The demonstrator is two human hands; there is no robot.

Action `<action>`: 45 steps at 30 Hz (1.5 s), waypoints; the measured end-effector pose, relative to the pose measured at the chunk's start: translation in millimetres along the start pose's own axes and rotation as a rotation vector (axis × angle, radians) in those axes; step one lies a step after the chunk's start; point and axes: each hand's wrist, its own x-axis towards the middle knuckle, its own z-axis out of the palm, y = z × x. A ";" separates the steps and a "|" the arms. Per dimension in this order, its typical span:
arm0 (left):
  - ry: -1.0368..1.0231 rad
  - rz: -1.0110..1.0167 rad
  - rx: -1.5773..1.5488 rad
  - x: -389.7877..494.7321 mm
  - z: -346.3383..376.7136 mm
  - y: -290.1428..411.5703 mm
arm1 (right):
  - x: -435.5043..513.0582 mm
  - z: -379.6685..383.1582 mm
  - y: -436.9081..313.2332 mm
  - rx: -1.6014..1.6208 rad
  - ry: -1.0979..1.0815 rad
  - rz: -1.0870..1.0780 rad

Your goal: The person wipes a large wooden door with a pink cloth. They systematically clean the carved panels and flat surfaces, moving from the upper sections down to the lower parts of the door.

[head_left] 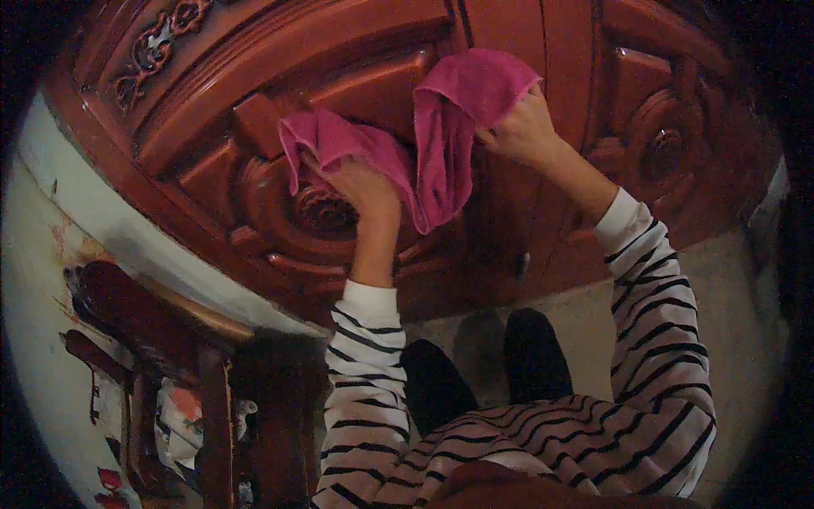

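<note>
A pink cloth (445, 127) hangs bunched between my two hands, in front of a carved reddish-brown wooden door (381, 38). My left hand (364, 184) holds the cloth's left part, its fingers partly covered by it, near a round carved rosette (324, 210). Farther right and higher, my right hand (523, 130) grips the other end of the cloth close to the upright strip of the door. The cloth's middle sags in folds between the hands. Whether it touches the door is hard to tell.
Dark wooden furniture (273, 407) with things on its shelves stands at the lower left, beside a pale wall (127, 223). Below the door lies a grey floor (598, 331). A second carved rosette (664, 153) is at the right.
</note>
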 end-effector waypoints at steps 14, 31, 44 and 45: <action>-0.596 0.321 0.601 -77.0 26.4 22.6 | -99.5 5.7 -15.4 0.266 -0.164 -0.136; -0.536 0.407 0.585 -102.0 51.8 42.4 | -112.8 -7.5 -19.9 0.494 -0.059 0.456; -0.507 0.507 0.509 -78.8 65.9 72.9 | -101.4 -39.0 -24.0 0.261 -0.046 0.394; -0.405 0.573 0.468 -52.3 75.1 88.7 | -78.5 -35.2 -12.4 0.217 0.029 0.400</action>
